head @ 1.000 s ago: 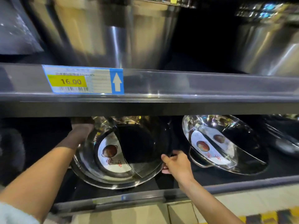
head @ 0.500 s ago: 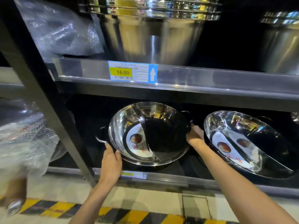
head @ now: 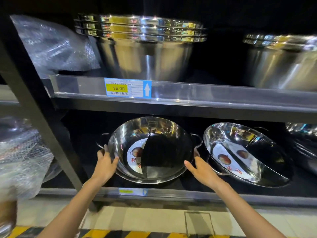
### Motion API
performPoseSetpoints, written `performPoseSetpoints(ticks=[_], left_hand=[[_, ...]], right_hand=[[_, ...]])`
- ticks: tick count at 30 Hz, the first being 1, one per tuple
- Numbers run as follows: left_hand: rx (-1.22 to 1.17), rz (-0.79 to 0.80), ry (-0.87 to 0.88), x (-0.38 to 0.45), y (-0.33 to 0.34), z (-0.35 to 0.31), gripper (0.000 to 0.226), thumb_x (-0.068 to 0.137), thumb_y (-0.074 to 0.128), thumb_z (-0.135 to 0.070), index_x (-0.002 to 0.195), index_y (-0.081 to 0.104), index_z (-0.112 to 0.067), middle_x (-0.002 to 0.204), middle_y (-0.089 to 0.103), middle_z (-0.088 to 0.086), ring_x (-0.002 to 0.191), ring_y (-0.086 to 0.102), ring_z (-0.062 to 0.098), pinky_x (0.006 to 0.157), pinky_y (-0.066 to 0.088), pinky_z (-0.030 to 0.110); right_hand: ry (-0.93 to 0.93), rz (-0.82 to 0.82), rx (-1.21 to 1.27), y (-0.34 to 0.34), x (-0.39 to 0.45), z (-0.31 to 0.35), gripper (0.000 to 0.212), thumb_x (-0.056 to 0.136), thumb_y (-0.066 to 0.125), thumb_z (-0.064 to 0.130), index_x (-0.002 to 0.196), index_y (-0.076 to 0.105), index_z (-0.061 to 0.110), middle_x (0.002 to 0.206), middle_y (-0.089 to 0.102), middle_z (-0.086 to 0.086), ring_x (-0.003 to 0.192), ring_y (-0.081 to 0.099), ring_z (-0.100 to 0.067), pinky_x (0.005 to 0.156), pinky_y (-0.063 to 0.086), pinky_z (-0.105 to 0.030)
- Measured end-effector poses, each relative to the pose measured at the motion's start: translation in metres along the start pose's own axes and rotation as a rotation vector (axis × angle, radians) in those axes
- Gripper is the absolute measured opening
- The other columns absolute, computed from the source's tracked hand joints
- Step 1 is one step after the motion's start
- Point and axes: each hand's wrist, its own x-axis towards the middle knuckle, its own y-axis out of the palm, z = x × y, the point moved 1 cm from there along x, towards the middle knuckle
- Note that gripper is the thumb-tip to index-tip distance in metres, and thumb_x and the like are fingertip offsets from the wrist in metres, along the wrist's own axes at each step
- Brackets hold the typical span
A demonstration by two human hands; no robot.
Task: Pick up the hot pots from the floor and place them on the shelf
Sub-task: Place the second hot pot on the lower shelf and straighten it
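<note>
At nine o'clock, bubble-wrapped goods [head: 22,158] lay blurred beside the dark upright post [head: 42,117]. The left hand [head: 106,164] rested open against the left rim of the hot pot [head: 151,150], fingers spread on the steel below its left handle. That divided pot sat tilted on the lower shelf [head: 171,194] near centre, propped on another pot under it. The right hand [head: 203,170] was open too, thumb at the pot's lower right rim, not clasping. At three o'clock a second hot pot [head: 247,153] leaned just beside it. At twelve o'clock, above the price tag [head: 127,87], stood stacked steel basins [head: 142,47].
</note>
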Motion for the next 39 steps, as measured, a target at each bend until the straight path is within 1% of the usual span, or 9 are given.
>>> performPoseSetpoints(ticks=[6,14,19,24,30,32,35,36,39], left_hand=[[0.044,0.013,0.023,0.005,-0.008,0.004,0.076,0.092,0.051,-0.028,0.146,0.003,-0.007,0.152,0.019,0.020,0.138,0.027,0.032,0.115,0.026,0.044],[0.026,0.050,0.058,0.004,-0.014,0.021,0.066,0.093,0.047,-0.031,0.146,0.013,-0.011,0.158,0.013,0.006,0.135,0.035,0.031,0.107,0.039,0.055],[0.004,0.052,0.041,0.013,-0.016,0.024,0.065,0.092,0.048,-0.030,0.145,0.016,-0.009,0.159,0.007,0.003,0.138,0.030,0.030,0.110,0.035,0.055],[0.010,0.035,0.035,0.022,-0.019,0.032,0.064,0.092,0.048,-0.031,0.144,0.018,-0.010,0.159,0.006,0.002,0.140,0.027,0.029,0.109,0.036,0.056],[0.026,0.006,0.005,0.022,-0.019,0.031,0.063,0.093,0.047,-0.029,0.144,0.017,-0.010,0.157,0.014,0.011,0.136,0.032,0.036,0.108,0.036,0.058],[0.076,-0.028,-0.023,0.013,-0.020,0.022,0.060,0.093,0.048,-0.025,0.142,0.022,-0.003,0.150,0.025,0.023,0.131,0.036,0.043,0.108,0.035,0.058],[0.355,-0.341,0.035,-0.009,-0.011,-0.020,0.040,0.090,0.051,-0.014,0.119,0.045,0.014,0.118,0.045,0.043,0.107,0.045,0.057,0.090,0.042,0.063],[0.430,-0.400,0.133,-0.024,0.001,-0.044,0.034,0.089,0.053,-0.012,0.109,0.051,0.015,0.109,0.050,0.042,0.100,0.049,0.056,0.082,0.045,0.064],[0.364,-0.213,0.406,-0.073,0.076,-0.126,0.032,0.092,0.048,-0.021,0.113,0.052,0.002,0.113,0.056,0.025,0.107,0.053,0.041,0.090,0.047,0.054]], right_hand=[[0.070,0.090,0.115,0.003,-0.009,-0.008,0.081,0.093,0.047,0.044,0.147,-0.010,0.022,0.153,0.030,-0.002,0.137,0.036,-0.019,0.114,0.029,-0.036],[0.120,0.122,0.126,-0.003,0.003,-0.006,0.073,0.092,0.048,0.043,0.147,0.007,0.016,0.148,0.040,-0.005,0.134,0.040,-0.019,0.110,0.035,-0.034],[0.136,0.144,0.067,-0.004,0.014,0.000,0.068,0.094,0.045,0.042,0.145,0.015,0.009,0.123,0.059,-0.012,0.111,0.055,-0.022,0.085,0.043,-0.025],[0.151,0.143,0.090,-0.002,0.020,0.007,0.071,0.095,0.045,0.040,0.146,0.010,0.008,0.126,0.056,-0.018,0.114,0.053,-0.027,0.086,0.039,-0.028],[0.184,0.153,0.084,-0.002,0.021,0.013,0.060,0.095,0.045,0.041,0.134,0.033,-0.003,0.108,0.063,-0.021,0.108,0.058,-0.033,0.084,0.046,-0.034],[0.137,0.100,0.021,-0.009,0.013,0.014,0.053,0.095,0.045,0.041,0.123,0.045,-0.004,0.088,0.064,-0.011,0.099,0.061,-0.035,0.072,0.047,-0.029],[0.016,-0.107,0.072,-0.045,-0.010,-0.003,0.049,0.095,0.048,0.029,0.138,0.036,0.008,0.120,0.064,-0.010,0.115,0.059,-0.024,0.097,0.048,-0.034],[-0.009,-0.217,0.080,-0.065,-0.019,-0.017,0.041,0.095,0.048,0.024,0.133,0.045,0.011,0.116,0.067,-0.011,0.110,0.063,-0.022,0.096,0.049,-0.032],[0.072,-0.514,-0.017,-0.143,-0.042,-0.081,0.021,0.091,0.049,0.012,0.103,0.066,0.013,0.083,0.076,-0.011,0.079,0.073,-0.024,0.078,0.057,-0.039]])
